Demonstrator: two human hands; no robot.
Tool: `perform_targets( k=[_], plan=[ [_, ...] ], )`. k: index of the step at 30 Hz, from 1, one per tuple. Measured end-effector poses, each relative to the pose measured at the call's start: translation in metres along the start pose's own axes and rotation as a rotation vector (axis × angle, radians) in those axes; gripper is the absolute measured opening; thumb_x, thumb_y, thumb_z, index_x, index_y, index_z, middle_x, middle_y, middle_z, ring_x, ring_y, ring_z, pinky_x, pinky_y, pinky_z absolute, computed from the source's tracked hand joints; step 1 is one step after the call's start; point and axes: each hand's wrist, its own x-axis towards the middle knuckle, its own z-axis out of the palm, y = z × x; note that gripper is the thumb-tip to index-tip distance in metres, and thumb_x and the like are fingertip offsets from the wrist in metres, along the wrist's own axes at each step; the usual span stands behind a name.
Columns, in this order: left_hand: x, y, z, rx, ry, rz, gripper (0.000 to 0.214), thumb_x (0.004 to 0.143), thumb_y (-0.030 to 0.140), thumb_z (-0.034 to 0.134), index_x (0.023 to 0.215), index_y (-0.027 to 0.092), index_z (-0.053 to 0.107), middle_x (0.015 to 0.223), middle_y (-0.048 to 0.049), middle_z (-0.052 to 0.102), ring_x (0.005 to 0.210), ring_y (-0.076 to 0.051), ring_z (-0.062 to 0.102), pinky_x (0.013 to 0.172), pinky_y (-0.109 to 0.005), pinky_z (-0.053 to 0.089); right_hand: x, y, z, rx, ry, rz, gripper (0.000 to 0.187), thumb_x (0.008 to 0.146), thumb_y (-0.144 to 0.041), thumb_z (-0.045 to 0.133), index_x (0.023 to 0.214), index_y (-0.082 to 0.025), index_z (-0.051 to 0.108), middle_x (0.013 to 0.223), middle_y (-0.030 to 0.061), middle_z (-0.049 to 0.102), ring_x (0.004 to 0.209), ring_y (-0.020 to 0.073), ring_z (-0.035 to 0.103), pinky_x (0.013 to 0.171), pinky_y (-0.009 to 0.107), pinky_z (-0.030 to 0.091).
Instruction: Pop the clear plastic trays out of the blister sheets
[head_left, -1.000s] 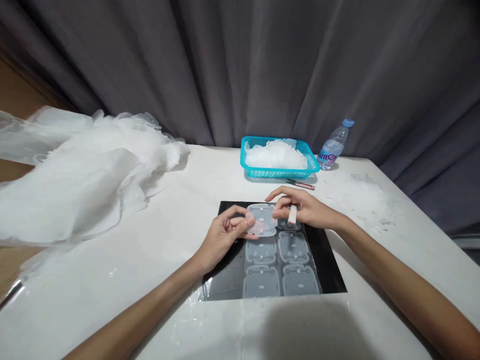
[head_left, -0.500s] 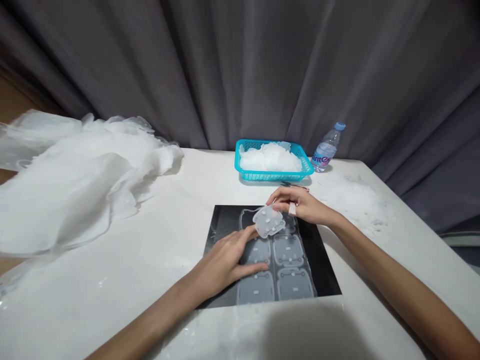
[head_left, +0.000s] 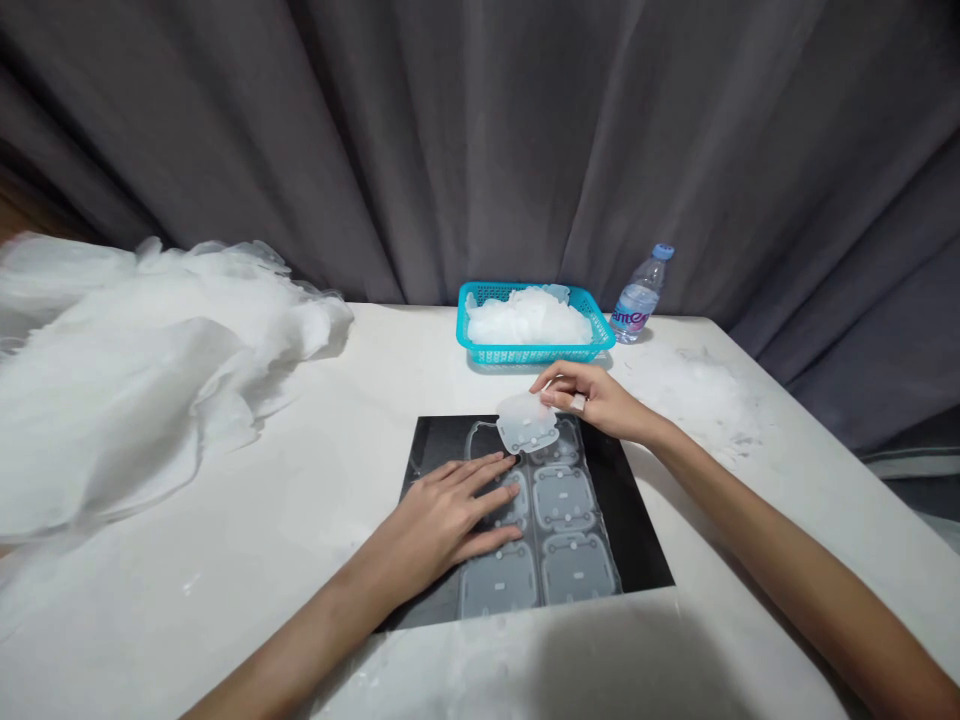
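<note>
A clear plastic sheet of rounded moulded pieces (head_left: pixel 559 535) lies on a black mat (head_left: pixel 645 520) in front of me. My left hand (head_left: pixel 450 515) lies flat on the sheet's left side, fingers spread, open. My right hand (head_left: pixel 589 395) pinches one separated clear plastic piece (head_left: pixel 527 423) and holds it lifted over the sheet's far end. A white band or tape shows on one right finger.
A turquoise basket (head_left: pixel 480 345) heaped with clear plastic pieces stands at the back of the white table, a water bottle (head_left: pixel 637 298) to its right. A large heap of clear plastic film (head_left: pixel 142 370) covers the left. Plastic scraps (head_left: pixel 701 390) lie at the right. Grey curtain behind.
The left hand let go of the piece and came down flat on the sheet. The right hand has pulled the piece free and lifted it toward the basket.
</note>
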Motion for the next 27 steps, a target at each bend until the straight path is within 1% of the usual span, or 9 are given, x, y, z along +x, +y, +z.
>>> perform_targets(
  k=[6, 8, 10, 13, 15, 16, 21, 24, 27],
  plan=[
    [-0.002, -0.007, -0.002, -0.095, 0.040, -0.043, 0.033, 0.098, 0.054, 0.067, 0.117, 0.028, 0.075, 0.149, -0.0076, 0.066, 0.136, -0.034, 0.063, 0.109, -0.049, 0.052, 0.001, -0.002, 0.002, 0.030, -0.001, 0.016, 0.035, 0.092, -0.049, 0.074, 0.104, -0.017, 0.066, 0.082, 0.0021, 0.070, 0.077, 0.0165, 0.064, 0.073, 0.028, 0.048],
    [-0.003, -0.008, -0.001, -0.166, 0.074, -0.100, 0.036, 0.095, 0.055, 0.070, 0.117, 0.027, 0.072, 0.145, -0.0081, 0.068, 0.132, -0.034, 0.065, 0.110, -0.048, 0.052, 0.000, -0.003, 0.004, 0.041, -0.013, 0.040, 0.036, 0.091, -0.050, 0.075, 0.104, -0.017, 0.064, 0.079, 0.0010, 0.069, 0.074, 0.0157, 0.063, 0.070, 0.027, 0.047],
    [-0.004, -0.008, 0.001, -0.268, 0.152, -0.238, 0.047, 0.093, 0.057, 0.072, 0.128, 0.027, 0.063, 0.140, -0.0090, 0.070, 0.126, -0.031, 0.069, 0.106, -0.046, 0.055, -0.001, -0.005, 0.008, 0.046, -0.049, 0.067, 0.037, 0.090, -0.050, 0.075, 0.103, -0.017, 0.063, 0.076, -0.0003, 0.068, 0.069, 0.0142, 0.060, 0.066, 0.026, 0.044],
    [-0.006, -0.007, 0.003, -0.358, 0.290, -0.419, 0.078, 0.088, 0.059, 0.077, 0.149, 0.028, 0.040, 0.135, -0.0099, 0.071, 0.122, -0.030, 0.070, 0.103, -0.045, 0.056, -0.003, -0.008, 0.016, 0.074, -0.126, 0.078, 0.037, 0.092, -0.050, 0.074, 0.102, -0.016, 0.063, 0.073, -0.0014, 0.067, 0.065, 0.0122, 0.056, 0.064, 0.025, 0.040],
    [-0.006, -0.006, 0.005, -0.327, 0.325, -0.415, 0.091, 0.084, 0.060, 0.081, 0.155, 0.028, 0.033, 0.135, -0.0107, 0.071, 0.123, -0.032, 0.070, 0.104, -0.047, 0.055, -0.005, -0.010, 0.022, 0.105, -0.161, 0.081, 0.035, 0.093, -0.049, 0.073, 0.103, -0.016, 0.063, 0.075, -0.0014, 0.067, 0.066, 0.0119, 0.055, 0.065, 0.025, 0.040],
    [-0.005, -0.006, 0.005, -0.299, 0.326, -0.395, 0.093, 0.082, 0.060, 0.082, 0.155, 0.028, 0.034, 0.134, -0.0109, 0.071, 0.122, -0.033, 0.070, 0.103, -0.048, 0.056, -0.006, -0.011, 0.025, 0.114, -0.170, 0.085, 0.035, 0.094, -0.049, 0.072, 0.103, -0.017, 0.063, 0.075, -0.0014, 0.067, 0.067, 0.0118, 0.055, 0.066, 0.025, 0.040],
    [-0.007, -0.008, 0.008, -0.192, 0.337, -0.340, 0.061, 0.095, 0.046, 0.073, 0.146, 0.027, 0.045, 0.127, -0.0086, 0.073, 0.107, -0.030, 0.075, 0.094, -0.044, 0.059, -0.008, -0.011, 0.031, 0.100, -0.209, 0.115, 0.032, 0.096, -0.048, 0.070, 0.104, -0.017, 0.060, 0.076, -0.0015, 0.067, 0.066, 0.0110, 0.051, 0.066, 0.025, 0.037],
    [-0.009, -0.010, 0.008, -0.186, 0.334, -0.344, 0.058, 0.096, 0.044, 0.071, 0.146, 0.027, 0.046, 0.126, -0.0081, 0.074, 0.104, -0.030, 0.076, 0.092, -0.043, 0.059, -0.008, -0.011, 0.030, 0.061, -0.216, 0.105, 0.030, 0.097, -0.045, 0.069, 0.105, -0.017, 0.060, 0.082, 0.0001, 0.068, 0.071, 0.0121, 0.054, 0.070, 0.026, 0.040],
    [-0.009, -0.010, 0.008, -0.189, 0.331, -0.356, 0.060, 0.096, 0.046, 0.072, 0.146, 0.026, 0.047, 0.125, -0.0084, 0.075, 0.103, -0.030, 0.076, 0.091, -0.042, 0.060, -0.009, -0.014, 0.028, -0.002, -0.250, 0.055, 0.038, 0.088, -0.038, 0.080, 0.115, -0.018, 0.061, 0.089, -0.0008, 0.066, 0.072, 0.0116, 0.051, 0.070, 0.026, 0.040]
  ],
)
